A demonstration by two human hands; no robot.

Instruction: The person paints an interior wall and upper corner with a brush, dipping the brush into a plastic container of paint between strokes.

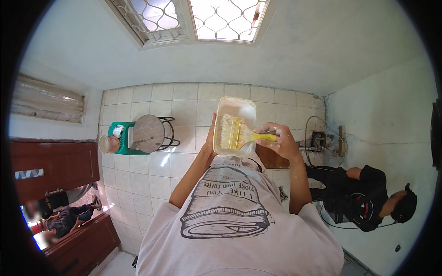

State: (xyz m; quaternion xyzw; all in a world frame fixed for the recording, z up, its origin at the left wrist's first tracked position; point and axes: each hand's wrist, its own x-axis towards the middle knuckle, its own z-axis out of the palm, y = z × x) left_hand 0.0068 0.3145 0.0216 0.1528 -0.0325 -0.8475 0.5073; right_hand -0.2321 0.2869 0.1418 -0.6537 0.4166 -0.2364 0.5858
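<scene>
My left hand point(212, 136) holds a pale rectangular paint tray point(251, 106) from its left side, in front of my chest. Most of its fingers are hidden beneath the tray. White paint coats the inside. My right hand point(279, 142) is closed around the yellow handle of a wide paintbrush point(234, 132). The brush lies across the tray's opening, its pale, paint-covered bristles pointing left. Flecks of white paint show on the fingers of my right hand.
Left on the tiled floor point(184, 103) stand a round stool point(146, 133), a green plastic stool point(119, 146) and a paint bucket point(109, 144). A person in black point(363, 198) is at right, near a cable point(307, 126). More people show through the doorway at left. Ahead is a wall point(175, 64) with a barred window point(225, 20).
</scene>
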